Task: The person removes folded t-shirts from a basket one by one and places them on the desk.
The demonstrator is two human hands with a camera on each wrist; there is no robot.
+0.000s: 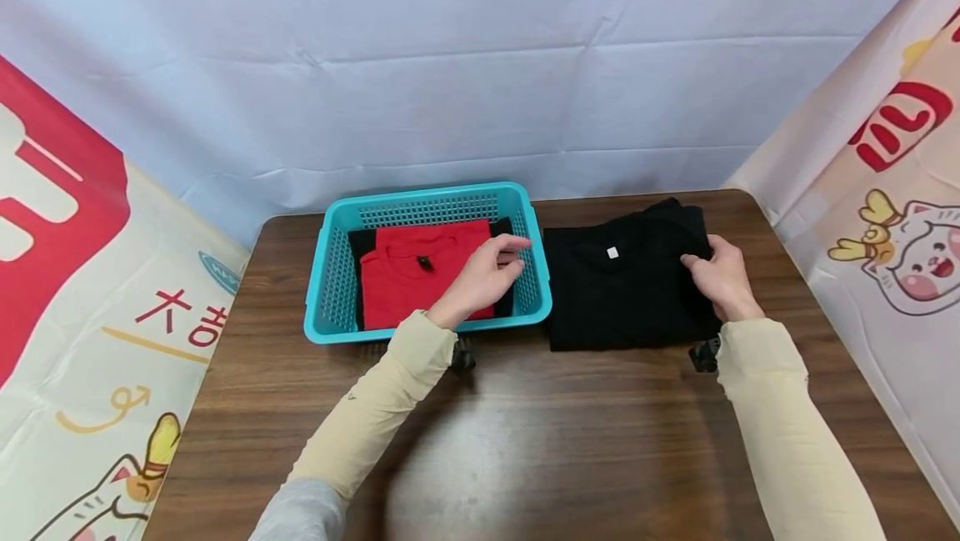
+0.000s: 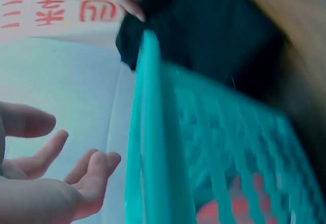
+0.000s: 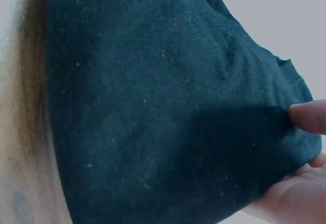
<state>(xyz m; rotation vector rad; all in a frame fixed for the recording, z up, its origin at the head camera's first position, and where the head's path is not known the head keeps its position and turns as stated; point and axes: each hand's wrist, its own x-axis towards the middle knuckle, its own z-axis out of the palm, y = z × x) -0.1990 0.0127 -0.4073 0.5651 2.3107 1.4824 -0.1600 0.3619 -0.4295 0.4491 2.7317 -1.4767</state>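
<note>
A folded black T-shirt point(image 1: 622, 299) with a small white neck label lies on the table, right of a turquoise plastic basket point(image 1: 427, 331). My right hand point(image 1: 722, 281) pinches the shirt's right edge, thumb on top and fingers beneath; the right wrist view shows the thumb point(image 3: 309, 117) on the dark cloth. Over the basket's right part hovers my left hand point(image 1: 486, 276), holding nothing, its fingers loosely bent. In the left wrist view that hand point(image 2: 56, 178) is apart from the basket wall. A folded red T-shirt point(image 1: 405, 291) lies inside the basket, on top of black cloth point(image 1: 362, 242).
The wooden table point(image 1: 570, 449) has its back edge against a pale cloth backdrop point(image 1: 465, 91). Printed sheets with cartoon cats hang on the left and right sides. Small black devices sit at both wrists.
</note>
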